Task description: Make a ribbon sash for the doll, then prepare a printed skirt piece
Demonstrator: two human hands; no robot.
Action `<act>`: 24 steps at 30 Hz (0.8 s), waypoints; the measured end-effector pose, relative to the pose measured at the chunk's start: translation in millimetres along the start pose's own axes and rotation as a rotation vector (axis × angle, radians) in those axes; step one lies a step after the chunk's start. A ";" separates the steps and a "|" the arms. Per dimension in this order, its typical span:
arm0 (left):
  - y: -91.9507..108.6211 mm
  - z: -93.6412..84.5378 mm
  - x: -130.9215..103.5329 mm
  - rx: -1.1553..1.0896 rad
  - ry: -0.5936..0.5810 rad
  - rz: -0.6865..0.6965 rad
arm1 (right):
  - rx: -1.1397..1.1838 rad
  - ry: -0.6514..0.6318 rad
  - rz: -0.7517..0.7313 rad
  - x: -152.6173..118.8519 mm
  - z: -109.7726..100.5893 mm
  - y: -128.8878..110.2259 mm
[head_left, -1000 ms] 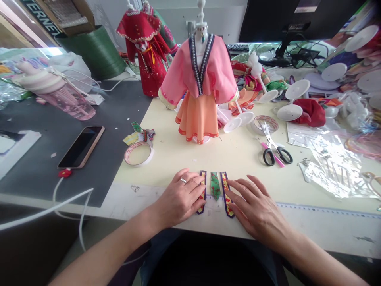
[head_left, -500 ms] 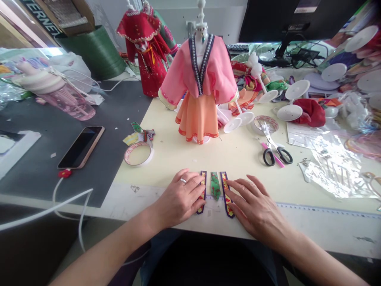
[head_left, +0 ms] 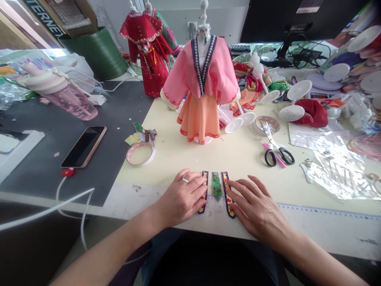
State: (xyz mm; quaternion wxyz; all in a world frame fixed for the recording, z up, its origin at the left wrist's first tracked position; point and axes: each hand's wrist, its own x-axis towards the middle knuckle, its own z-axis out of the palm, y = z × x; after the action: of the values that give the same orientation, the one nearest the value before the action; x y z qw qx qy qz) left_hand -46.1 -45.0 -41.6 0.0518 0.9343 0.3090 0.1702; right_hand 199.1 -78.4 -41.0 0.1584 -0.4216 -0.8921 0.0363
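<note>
My left hand point(head_left: 183, 198), with a ring on one finger, lies with its fingertips on a yellow-and-red strip with a dark purple border point(head_left: 204, 194). A matching strip point(head_left: 228, 196) lies to the right, touched by the spread fingertips of my right hand point(head_left: 256, 206). Between the two, untouched, is a green pointed piece of fabric point(head_left: 216, 186). All three pieces lie flat near the table's front edge, points toward me. Behind them stands a doll form in a pink wide-sleeved top point(head_left: 220, 71) and an orange skirt point(head_left: 199, 117).
Scissors point(head_left: 276, 149) and a tape roll point(head_left: 268, 125) lie at right, near clear plastic bags point(head_left: 333, 171). Left are another tape roll point(head_left: 139, 154), a phone point(head_left: 84, 147) and a pink bottle point(head_left: 71, 99). A red-dressed form point(head_left: 153, 75) stands behind.
The whole view has shifted slightly, so things appear a little further right. Both hands and the three pieces keep the same places on the table.
</note>
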 end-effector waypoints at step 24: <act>-126.6 -86.6 -33.2 0.355 0.443 -0.932 | 0.009 0.232 -0.057 -9.8 10.4 13.7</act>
State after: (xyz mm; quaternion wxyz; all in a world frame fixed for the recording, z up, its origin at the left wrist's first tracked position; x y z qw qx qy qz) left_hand -172.2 36.3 4.5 -0.1030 0.6346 0.7179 0.2672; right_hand 211.8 -76.4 -56.0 0.2633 -0.3968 -0.8793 -0.0132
